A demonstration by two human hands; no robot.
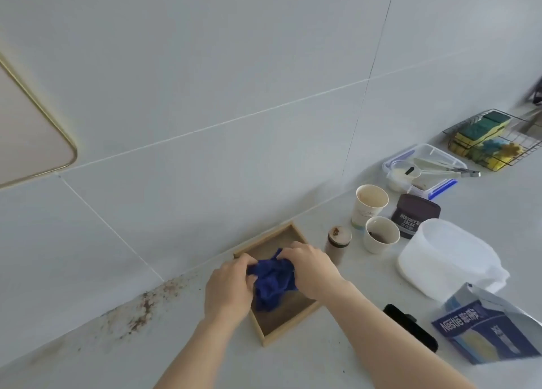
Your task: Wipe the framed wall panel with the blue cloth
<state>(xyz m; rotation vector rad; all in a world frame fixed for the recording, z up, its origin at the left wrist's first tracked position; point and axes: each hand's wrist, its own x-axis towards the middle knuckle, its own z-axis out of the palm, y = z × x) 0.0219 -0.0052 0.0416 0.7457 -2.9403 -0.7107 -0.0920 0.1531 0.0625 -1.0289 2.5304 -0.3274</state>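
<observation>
A crumpled blue cloth is bunched between both my hands above a shallow wooden tray that lies on the counter against the wall. My left hand grips the cloth's left side and my right hand grips its right side. High on the wall at the far left hangs the framed panel, beige with a thin gold rim and a rounded corner. Only its lower right part shows, and it is far from both hands.
Brown stains speckle the wall-counter joint left of the tray. To the right stand a small jar, two cups, a cocoa tin, a white plastic tub, a Nestle bag, a black object, a food box and a sponge rack.
</observation>
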